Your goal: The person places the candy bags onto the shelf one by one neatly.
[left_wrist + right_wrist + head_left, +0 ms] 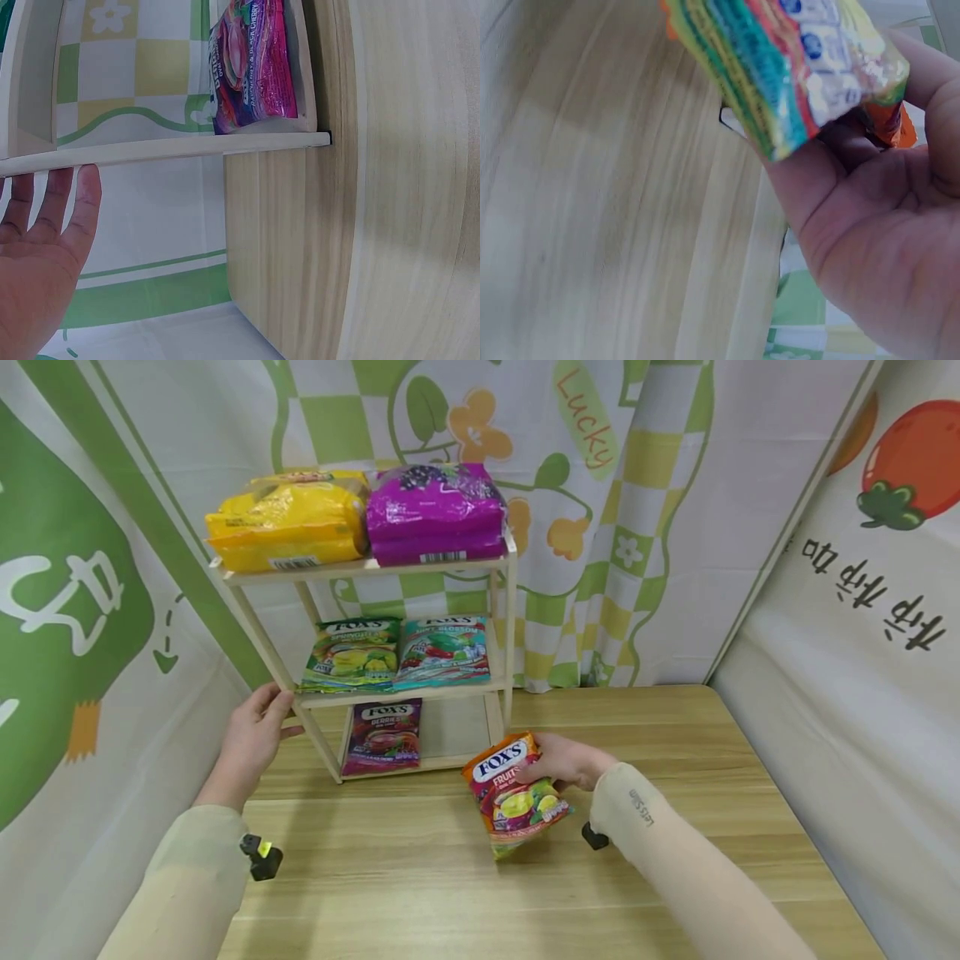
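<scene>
My right hand (566,762) grips an orange-and-red FOX'S Fruits candy bag (517,802) by its side, tilted above the table and in front of the shelf's lower right. In the right wrist view the printed back of the bag (772,67) faces the camera. My left hand (251,735) touches the left front post of a small wooden shelf rack (397,695); its straight fingertips (88,184) rest against the post in the left wrist view. A dark purple Berries candy bag (385,737) lies on the rack's bottom level, at the left.
The middle level holds a green Spring Tea bag (352,653) and a teal Mint Blossom bag (444,650). On top sit a yellow bag (292,522) and a purple bag (437,514). A patterned curtain (585,635) hangs behind the wooden table (390,868).
</scene>
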The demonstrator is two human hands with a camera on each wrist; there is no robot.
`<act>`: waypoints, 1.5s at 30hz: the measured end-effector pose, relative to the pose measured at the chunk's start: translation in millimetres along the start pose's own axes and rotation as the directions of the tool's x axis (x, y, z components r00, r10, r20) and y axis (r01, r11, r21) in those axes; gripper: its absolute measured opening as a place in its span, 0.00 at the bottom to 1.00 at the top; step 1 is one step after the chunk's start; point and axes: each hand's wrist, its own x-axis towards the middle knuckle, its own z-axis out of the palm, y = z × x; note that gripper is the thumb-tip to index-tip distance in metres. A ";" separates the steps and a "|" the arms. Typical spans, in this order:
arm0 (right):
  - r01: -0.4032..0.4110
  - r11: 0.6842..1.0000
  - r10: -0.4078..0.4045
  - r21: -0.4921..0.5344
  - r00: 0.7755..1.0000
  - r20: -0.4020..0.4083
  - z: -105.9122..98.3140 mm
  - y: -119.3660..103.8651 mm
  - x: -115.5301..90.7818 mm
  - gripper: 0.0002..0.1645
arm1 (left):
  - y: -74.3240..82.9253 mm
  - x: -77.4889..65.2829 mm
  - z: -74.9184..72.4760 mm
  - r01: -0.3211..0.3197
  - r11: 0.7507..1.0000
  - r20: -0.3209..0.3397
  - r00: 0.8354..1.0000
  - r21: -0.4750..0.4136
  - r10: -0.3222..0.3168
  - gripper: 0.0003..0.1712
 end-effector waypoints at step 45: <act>0.046 0.929 -0.044 0.366 0.999 -0.013 56.3 12.3 37.5 0.33 | -1.1 -0.5 1.1 0.007 1.000 0.008 1.000 -0.029 -0.007 0.37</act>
